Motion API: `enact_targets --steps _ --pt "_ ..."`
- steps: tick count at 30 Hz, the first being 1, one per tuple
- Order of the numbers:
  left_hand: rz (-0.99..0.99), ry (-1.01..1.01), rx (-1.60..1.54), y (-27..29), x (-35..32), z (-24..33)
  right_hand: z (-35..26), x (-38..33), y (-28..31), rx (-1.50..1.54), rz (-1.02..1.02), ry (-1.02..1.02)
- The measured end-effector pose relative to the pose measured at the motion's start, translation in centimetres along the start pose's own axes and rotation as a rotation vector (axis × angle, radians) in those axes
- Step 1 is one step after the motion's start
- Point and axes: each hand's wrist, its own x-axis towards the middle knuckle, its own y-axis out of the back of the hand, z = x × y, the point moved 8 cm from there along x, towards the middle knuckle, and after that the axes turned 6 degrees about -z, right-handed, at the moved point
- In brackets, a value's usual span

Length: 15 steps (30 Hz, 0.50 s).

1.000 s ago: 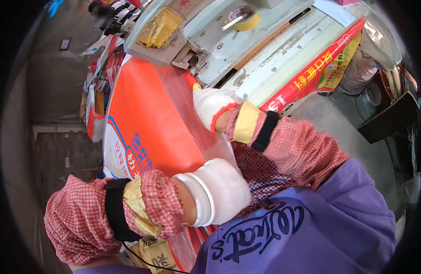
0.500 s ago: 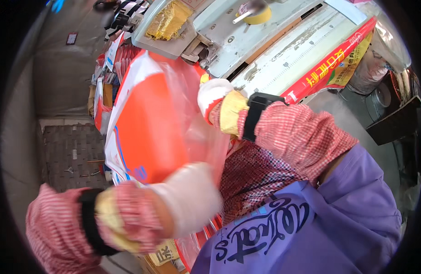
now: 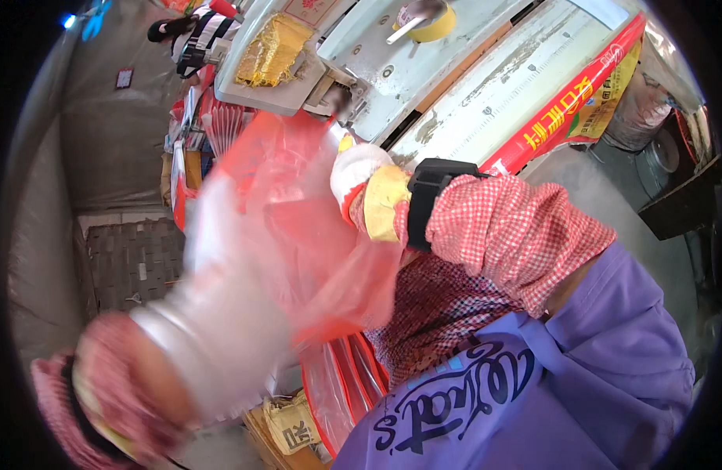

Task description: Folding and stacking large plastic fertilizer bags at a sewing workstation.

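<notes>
We've got both gloved hands gripping the red plastic bag [image 3: 298, 227]: right hand [image 3: 357, 176] pinches its top edge by the sealing machine [image 3: 392, 70], blurry left hand [image 3: 212, 337] clutches the lower end. That keeps it stretched taut over the desk, we reckon.

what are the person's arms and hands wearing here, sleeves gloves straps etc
Both hands wear white gloves: the right hand is sharp, the left hand is blurred. Each forearm has a red and white checked sleeve cover. On the right wrist there is a yellow cuff and next to it a black strap. A dark band also shows on the left wrist. Above the sleeve cover is a purple garment.
</notes>
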Motion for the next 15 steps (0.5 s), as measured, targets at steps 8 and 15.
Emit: enact_targets --steps 8,15 --pt "0.322 -0.501 -0.251 5.2 4.5 6.5 -3.5 1.2 -1.4 -0.556 0.101 -0.151" --pt "-0.072 -0.562 -0.204 -1.2 0.3 8.8 -5.8 -2.1 1.2 -1.034 0.196 -0.283"
